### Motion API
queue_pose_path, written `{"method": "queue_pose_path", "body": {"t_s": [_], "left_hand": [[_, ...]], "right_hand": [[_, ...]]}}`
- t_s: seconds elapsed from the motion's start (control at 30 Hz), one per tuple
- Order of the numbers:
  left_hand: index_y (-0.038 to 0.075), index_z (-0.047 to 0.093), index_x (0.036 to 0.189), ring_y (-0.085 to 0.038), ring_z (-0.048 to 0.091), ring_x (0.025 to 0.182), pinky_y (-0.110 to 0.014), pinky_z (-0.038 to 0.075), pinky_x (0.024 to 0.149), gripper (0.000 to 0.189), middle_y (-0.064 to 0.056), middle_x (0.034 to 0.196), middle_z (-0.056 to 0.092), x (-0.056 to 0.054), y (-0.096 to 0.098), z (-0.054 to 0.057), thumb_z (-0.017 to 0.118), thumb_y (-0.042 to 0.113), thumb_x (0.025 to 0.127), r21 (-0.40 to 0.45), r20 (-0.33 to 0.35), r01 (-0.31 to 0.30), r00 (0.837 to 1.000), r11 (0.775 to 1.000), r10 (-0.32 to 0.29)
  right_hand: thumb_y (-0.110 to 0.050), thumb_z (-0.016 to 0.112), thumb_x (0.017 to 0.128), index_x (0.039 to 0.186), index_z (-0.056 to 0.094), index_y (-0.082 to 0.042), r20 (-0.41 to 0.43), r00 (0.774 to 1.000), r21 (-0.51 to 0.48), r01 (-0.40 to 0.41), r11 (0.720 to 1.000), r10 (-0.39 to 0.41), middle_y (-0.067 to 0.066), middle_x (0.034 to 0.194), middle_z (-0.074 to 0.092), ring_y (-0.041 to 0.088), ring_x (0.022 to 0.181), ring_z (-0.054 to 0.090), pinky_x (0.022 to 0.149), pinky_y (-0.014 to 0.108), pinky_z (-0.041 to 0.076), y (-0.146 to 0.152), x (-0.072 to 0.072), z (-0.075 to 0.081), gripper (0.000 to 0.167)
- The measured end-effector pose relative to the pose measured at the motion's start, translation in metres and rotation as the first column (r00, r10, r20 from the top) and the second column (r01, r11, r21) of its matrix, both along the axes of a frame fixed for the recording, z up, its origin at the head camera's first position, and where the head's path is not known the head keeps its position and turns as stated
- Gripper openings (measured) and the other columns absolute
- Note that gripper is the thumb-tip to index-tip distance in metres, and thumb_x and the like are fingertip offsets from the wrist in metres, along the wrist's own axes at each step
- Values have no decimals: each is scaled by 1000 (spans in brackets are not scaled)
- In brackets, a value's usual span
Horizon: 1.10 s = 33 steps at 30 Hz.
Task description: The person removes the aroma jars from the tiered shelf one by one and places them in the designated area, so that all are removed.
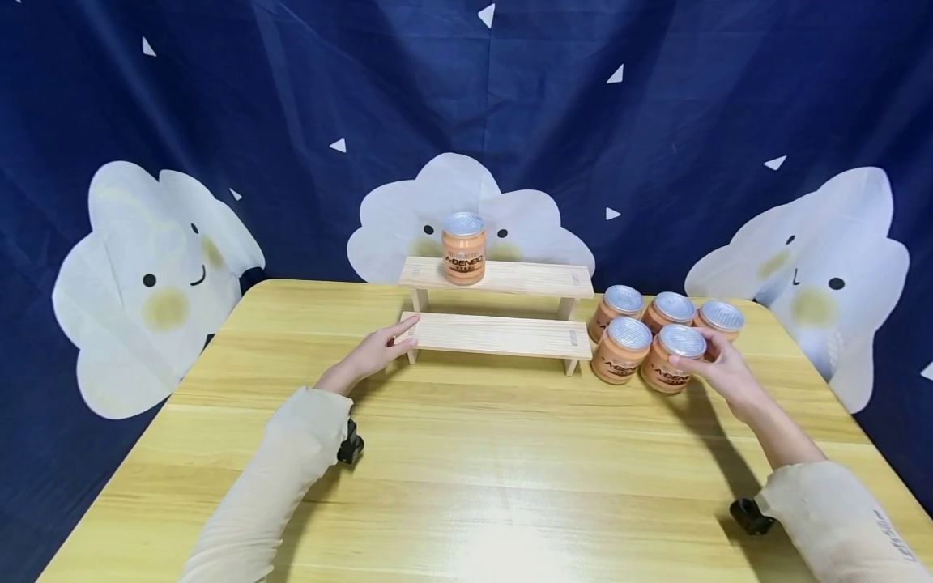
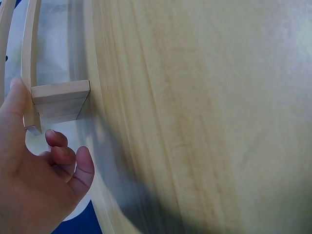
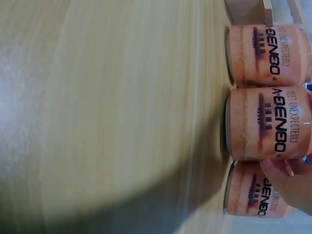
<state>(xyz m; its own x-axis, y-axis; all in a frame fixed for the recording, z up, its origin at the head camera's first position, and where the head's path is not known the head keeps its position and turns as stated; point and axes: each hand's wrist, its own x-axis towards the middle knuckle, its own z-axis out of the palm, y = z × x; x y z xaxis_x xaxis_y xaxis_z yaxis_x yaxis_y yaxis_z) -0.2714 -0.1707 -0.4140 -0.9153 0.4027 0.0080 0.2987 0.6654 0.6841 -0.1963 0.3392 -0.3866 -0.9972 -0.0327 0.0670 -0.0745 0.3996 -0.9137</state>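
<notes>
My right hand (image 1: 717, 368) grips an orange can (image 1: 665, 374) with a silver lid, thumb on its near side and fingers round its right. In the right wrist view the thumb lies against the printed wall of the can (image 3: 265, 124). At the left end of the lower wooden shelf (image 1: 496, 334), my left hand (image 1: 375, 350) holds the board between thumb and index finger. The left wrist view shows its other fingers curled below the board, beside the shelf leg (image 2: 61, 92). Another orange can (image 1: 464, 251) stands upright on the upper wooden shelf (image 1: 532, 277), left of its middle.
Several more orange cans stand close together right of the shelves, among them a front can (image 1: 619, 360) and a back right can (image 1: 722, 320). Everything stands on a light wooden table (image 1: 466, 461). A dark blue curtain (image 1: 291, 97) with white clouds hangs behind.
</notes>
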Motion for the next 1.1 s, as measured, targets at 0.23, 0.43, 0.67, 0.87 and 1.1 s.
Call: {"method": "queue_pose_path", "body": {"t_s": [0.23,0.43,0.67,0.87,1.1], "left_hand": [[14,33,143,-17,33,62,-37,34,74,53,-15,99,57,0,1,2,50,27,94,16,13,8,1000,1000,-8],[13,32,143,-22,42,73,-40,35,78,53,-22,126,49,0,0,0,50,27,95,8,3,6,1000,1000,-6],[13,32,143,-16,34,63,-35,34,72,53,-18,122,52,-1,0,0,50,27,95,8,-1,9,1000,1000,-8],[15,31,143,-16,33,62,-35,34,72,53,-20,113,54,-1,0,1,49,28,95,5,9,7,1000,1000,-7],[14,32,143,-16,35,64,-35,34,72,53,-21,109,54,-1,0,-1,50,27,95,3,8,5,1000,1000,-5]], "right_hand": [[-8,62,86,116,40,-19,-19,999,-11,-41,999,41,-22,99,49,-9,91,47,75,9,38,8,-5,-8,39],[-12,61,87,132,31,3,-8,999,60,-50,997,50,-18,105,45,-9,91,45,75,9,38,10,-6,-6,56],[-7,57,89,134,32,1,-94,995,-14,43,999,-44,-20,103,45,-9,91,45,74,6,37,6,-4,19,52],[-8,57,88,141,23,1,-101,994,-149,26,989,-42,-19,105,46,-3,97,45,73,6,40,-7,-13,45,63],[-17,56,91,140,29,-8,-127,992,-5,-7,1000,6,-16,112,43,4,106,42,78,8,38,-49,-31,65,57]]}}
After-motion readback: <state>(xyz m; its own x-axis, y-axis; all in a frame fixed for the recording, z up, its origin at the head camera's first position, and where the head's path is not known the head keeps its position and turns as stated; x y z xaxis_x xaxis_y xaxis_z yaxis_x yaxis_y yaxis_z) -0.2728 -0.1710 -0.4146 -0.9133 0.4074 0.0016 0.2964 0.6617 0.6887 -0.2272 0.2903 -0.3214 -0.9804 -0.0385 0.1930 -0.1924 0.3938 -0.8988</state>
